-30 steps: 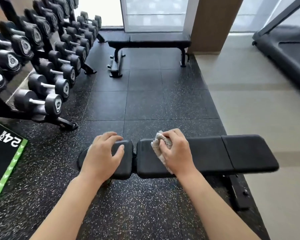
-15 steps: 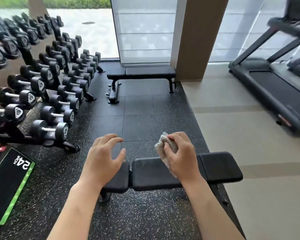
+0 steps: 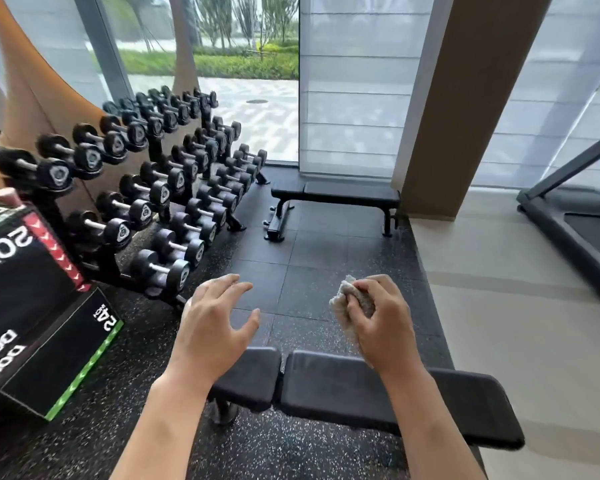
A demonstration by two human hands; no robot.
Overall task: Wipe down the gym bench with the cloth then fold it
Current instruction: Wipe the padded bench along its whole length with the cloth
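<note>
Your right hand (image 3: 381,320) is bunched tight around the cloth (image 3: 343,306), a pale wad poking out past your fingers on the thumb side, held up in the air above the gym bench (image 3: 347,386). Your left hand (image 3: 215,323) hovers beside it, fingers spread and gently bent, gripping nothing. Both hands are well apart from each other and neither touches the padding.

Under your wrists, the bench shows two black pads, a short one on the left and a long one on the right, with a narrow gap between.

Out to your left, two stacked plyo boxes (image 3: 45,344): you can read "24" on the lower one with the green edge, "20" on the upper one with the red chevrons, and large white letters that look like "DOIT", cut off at the frame edge.

Behind them, a dumbbell rack (image 3: 160,188), three tiers, too many pairs to count cleanly. Farther back, a second bench (image 3: 336,195) sits by the window. One treadmill (image 3: 575,223) at far right.
</note>
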